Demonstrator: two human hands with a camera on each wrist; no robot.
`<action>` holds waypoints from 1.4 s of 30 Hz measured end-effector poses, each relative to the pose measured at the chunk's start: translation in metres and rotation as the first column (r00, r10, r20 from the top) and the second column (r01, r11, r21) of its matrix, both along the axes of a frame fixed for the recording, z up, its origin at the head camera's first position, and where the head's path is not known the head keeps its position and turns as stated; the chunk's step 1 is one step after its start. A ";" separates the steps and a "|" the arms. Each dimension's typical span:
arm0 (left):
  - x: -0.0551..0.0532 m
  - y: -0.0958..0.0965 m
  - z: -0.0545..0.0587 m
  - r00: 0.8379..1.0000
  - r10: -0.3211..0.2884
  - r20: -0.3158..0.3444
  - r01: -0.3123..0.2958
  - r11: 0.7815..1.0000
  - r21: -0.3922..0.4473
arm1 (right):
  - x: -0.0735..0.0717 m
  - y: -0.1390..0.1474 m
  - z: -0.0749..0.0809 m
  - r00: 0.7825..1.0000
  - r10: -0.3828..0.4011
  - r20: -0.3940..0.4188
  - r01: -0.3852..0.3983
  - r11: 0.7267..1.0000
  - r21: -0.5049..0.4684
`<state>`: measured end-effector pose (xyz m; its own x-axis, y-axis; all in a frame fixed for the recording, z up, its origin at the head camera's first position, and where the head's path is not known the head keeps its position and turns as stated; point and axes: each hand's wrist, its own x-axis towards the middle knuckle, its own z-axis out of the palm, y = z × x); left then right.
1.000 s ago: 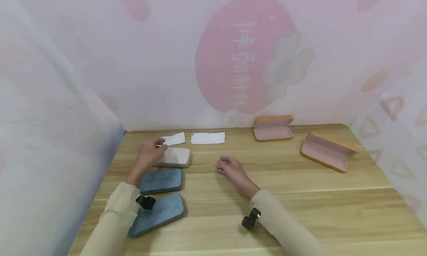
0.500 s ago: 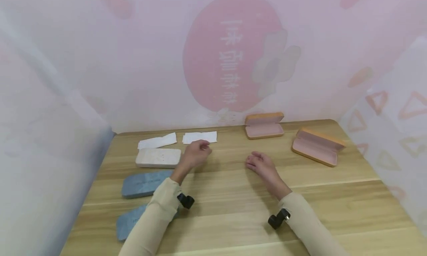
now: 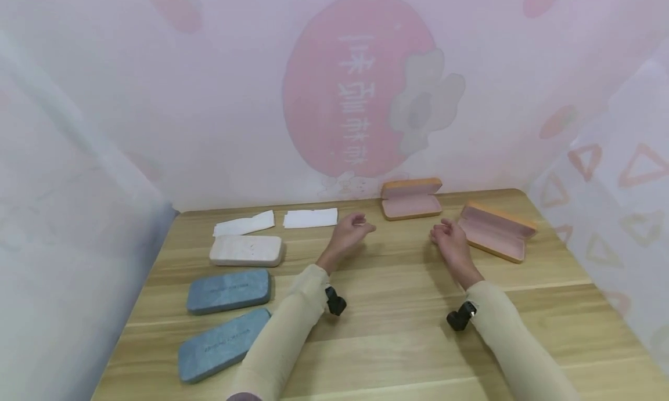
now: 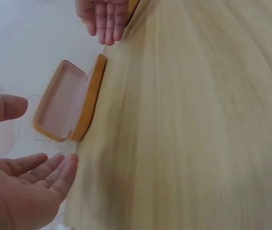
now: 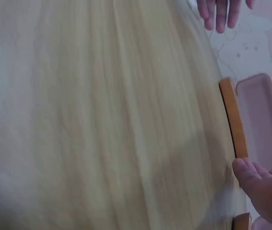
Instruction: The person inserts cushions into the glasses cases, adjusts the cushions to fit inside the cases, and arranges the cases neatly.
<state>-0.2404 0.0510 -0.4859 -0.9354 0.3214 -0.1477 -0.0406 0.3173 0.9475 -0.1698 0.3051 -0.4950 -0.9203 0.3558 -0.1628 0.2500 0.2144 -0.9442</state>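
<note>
My left hand (image 3: 347, 235) hovers over the table, its fingers loosely spread and holding nothing. To its right, near the wall, stands an opened orange glasses case (image 3: 412, 207) with a pink lining; the left wrist view shows that case (image 4: 89, 103) beyond my fingers. My right hand (image 3: 453, 248) is in the air with relaxed fingers and nothing in it. Just beside it, on the right, a second opened orange glasses case (image 3: 491, 242) lies at a slant. In the right wrist view the first case (image 5: 233, 120) appears past my fingertips.
On the left of the wooden table (image 3: 397, 331) lie a closed white case (image 3: 245, 250), a closed blue case (image 3: 229, 291) and another blue case (image 3: 222, 344). Behind them are two folded white cloths (image 3: 310, 218) (image 3: 244, 224). A printed wall (image 3: 235, 128) bounds the back.
My left hand has swung right, away from the white case and the cloths, toward the middle. My right hand has moved right and forward, toward the slanted orange case. The cases stay put.
</note>
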 end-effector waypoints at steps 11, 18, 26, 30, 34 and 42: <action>-0.009 0.038 -0.011 1.000 -0.001 0.023 0.000 0.998 0.064 | -0.022 0.018 0.000 1.000 0.003 -0.027 0.003 0.975 0.221; -0.011 0.047 -0.009 0.999 -0.044 0.018 0.043 0.996 0.073 | -0.046 0.022 -0.005 0.998 0.024 -0.053 -0.004 0.935 0.354; -0.018 0.052 -0.010 0.996 -0.083 -0.006 0.084 0.995 0.062 | -0.062 0.025 -0.013 0.998 0.068 -0.013 -0.057 0.921 0.385; -0.020 0.055 -0.013 0.995 -0.097 -0.011 0.097 0.992 0.082 | -0.065 0.028 -0.014 0.997 0.076 0.001 -0.071 0.930 0.361; -0.022 0.060 -0.019 0.991 -0.127 -0.030 0.130 0.982 0.136 | -0.067 0.028 -0.015 0.996 0.089 0.002 -0.086 0.951 0.296; -0.025 0.065 -0.025 0.980 -0.194 -0.050 0.201 0.957 0.209 | -0.070 0.023 -0.013 0.994 0.107 0.022 -0.108 0.960 0.258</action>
